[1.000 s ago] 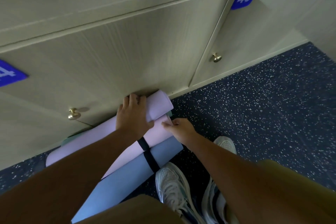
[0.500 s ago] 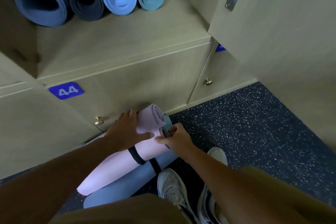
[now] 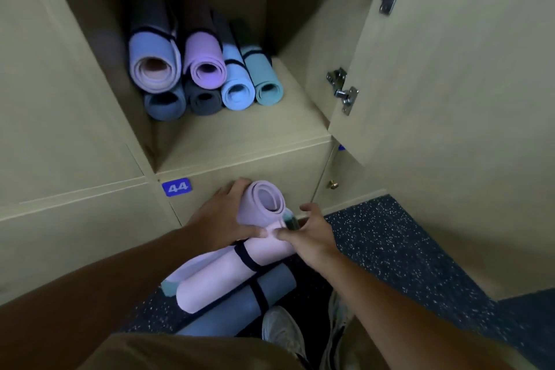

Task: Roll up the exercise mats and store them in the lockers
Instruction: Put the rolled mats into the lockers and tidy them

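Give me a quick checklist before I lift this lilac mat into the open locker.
1. Locker door swung open: ok.
2. Room in the locker: ok, six rolled mats sit at the left, bare shelf beside them.
3. Left hand holds the lilac mat: ok.
4. Right hand grip: cannot tell; its fingers are at the mat's end and a small dark thing.
5. Lilac mat strapped: cannot tell; a black strap shows on the pink mat below.
6. Blue mat on the floor waits: ok.

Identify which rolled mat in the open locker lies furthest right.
The teal mat, on the locker floor beside the light blue mat; nothing is stacked on it, and it is the only teal one.
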A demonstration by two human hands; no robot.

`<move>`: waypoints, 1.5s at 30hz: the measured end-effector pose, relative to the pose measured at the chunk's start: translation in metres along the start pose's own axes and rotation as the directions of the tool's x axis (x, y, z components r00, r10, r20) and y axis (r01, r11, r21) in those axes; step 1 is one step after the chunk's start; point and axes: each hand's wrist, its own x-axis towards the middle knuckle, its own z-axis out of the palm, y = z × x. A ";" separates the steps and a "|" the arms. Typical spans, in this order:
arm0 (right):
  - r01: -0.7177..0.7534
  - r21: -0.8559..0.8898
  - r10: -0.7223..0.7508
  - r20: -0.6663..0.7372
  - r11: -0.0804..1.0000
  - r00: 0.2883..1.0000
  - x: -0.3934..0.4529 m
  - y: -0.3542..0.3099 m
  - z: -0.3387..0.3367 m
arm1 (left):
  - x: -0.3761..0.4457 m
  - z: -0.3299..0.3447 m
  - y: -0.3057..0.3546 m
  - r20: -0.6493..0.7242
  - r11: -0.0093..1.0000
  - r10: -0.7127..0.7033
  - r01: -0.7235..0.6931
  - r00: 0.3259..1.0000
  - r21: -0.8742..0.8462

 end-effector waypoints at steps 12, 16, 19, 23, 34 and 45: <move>0.276 -0.059 -0.279 -0.050 0.959 0.959 -0.093 -0.107 -0.107 | -0.025 -0.116 0.154 -0.041 0.972 0.144 -0.134 0.989 0.191; 0.376 -0.118 -0.387 -0.091 0.919 0.918 -0.129 -0.149 -0.145 | -0.041 -0.160 0.208 -0.101 0.942 0.208 -0.171 0.973 0.289; 0.414 -0.149 -0.436 -0.173 0.898 0.883 -0.155 -0.177 -0.171 | -0.057 -0.191 0.248 -0.168 0.927 0.223 -0.156 0.960 0.341; 0.431 -0.164 -0.460 -0.267 0.887 0.847 -0.192 -0.212 -0.207 | -0.078 -0.230 0.291 -0.250 0.914 0.247 -0.139 0.936 0.381; 0.488 -0.046 -0.432 -0.545 0.871 0.719 -0.237 -0.240 -0.257 | -0.106 -0.265 0.344 -0.445 0.900 0.396 -0.243 0.803 0.362; 0.344 0.545 0.037 -0.570 0.765 0.821 -0.191 -0.207 -0.187 | -0.071 -0.182 0.277 -0.579 0.919 0.361 -0.175 0.731 0.353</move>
